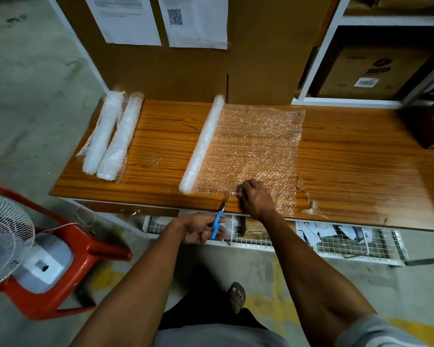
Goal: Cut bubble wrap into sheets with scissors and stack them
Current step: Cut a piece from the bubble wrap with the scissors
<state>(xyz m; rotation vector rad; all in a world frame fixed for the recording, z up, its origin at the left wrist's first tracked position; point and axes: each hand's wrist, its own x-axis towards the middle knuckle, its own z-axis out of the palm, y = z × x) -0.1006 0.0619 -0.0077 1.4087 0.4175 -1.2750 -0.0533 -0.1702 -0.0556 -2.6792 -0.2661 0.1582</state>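
Red plastic is the first thing on the left: a red plastic chair (pixel 68 249) with a white fan (pixel 5 236) on it. Next, on the brown wooden table (pixel 361 159), we keep two spare rolls of clear bubble wrap (pixel 110 136) lying side by side, out of the way. Further along is the roll we are using (pixel 202 144). Its loose clear bubbly sheet (pixel 256 146) lies flat to the right, spread out so we can cut it.

Our left hand (pixel 201 229) grips the blue-handled scissors (pixel 219 219) below the table edge, fingers curled round the handle. The tips point up at the near edge of the sheet, close to the roll, which looks like where the cut should start. Our right hand (pixel 254 197) rests curled on the sheet's near edge and seems to pinch it, likely so it stays tight and still. We guess the cut is only beginning. We see no stack yet. Small clear scraps (pixel 311 204) lie to the right.
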